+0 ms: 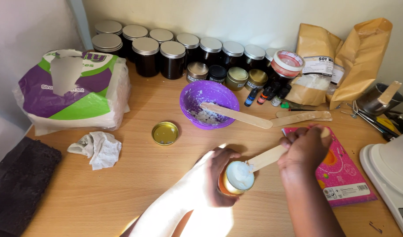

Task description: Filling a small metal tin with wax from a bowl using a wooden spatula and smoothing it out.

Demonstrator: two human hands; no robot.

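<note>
Nearest the camera, the left hand [214, 177] comes in from about seven o'clock and wraps around a small gold tin [236, 179], fingers curled about its side and closed firmly on it, so that the tin's open mouth faces up and shows a white, creamy fill. The right hand [304, 149] sits at roughly two o'clock from the tin, closed in a pinch on the far end of a flat wooden stick [267, 158]. The stick's long axis runs from the right hand at two o'clock down toward eight o'clock, and its near tip rests on the white fill at the tin's rim. So the tin lies down and to the left of the right hand's grip, along the line of the stick, while the left hand is the one touching it. The tin's loose gold lid [165, 133] lies flat on the wooden table [100, 193] at about ten o'clock from the tin, well apart. At twelve o'clock stands a purple bowl [209, 104] with white residue inside and a second wooden stick [236, 115] laid across it. A pink packet [342, 175] lies under and just beyond the right forearm at three o'clock.
</note>
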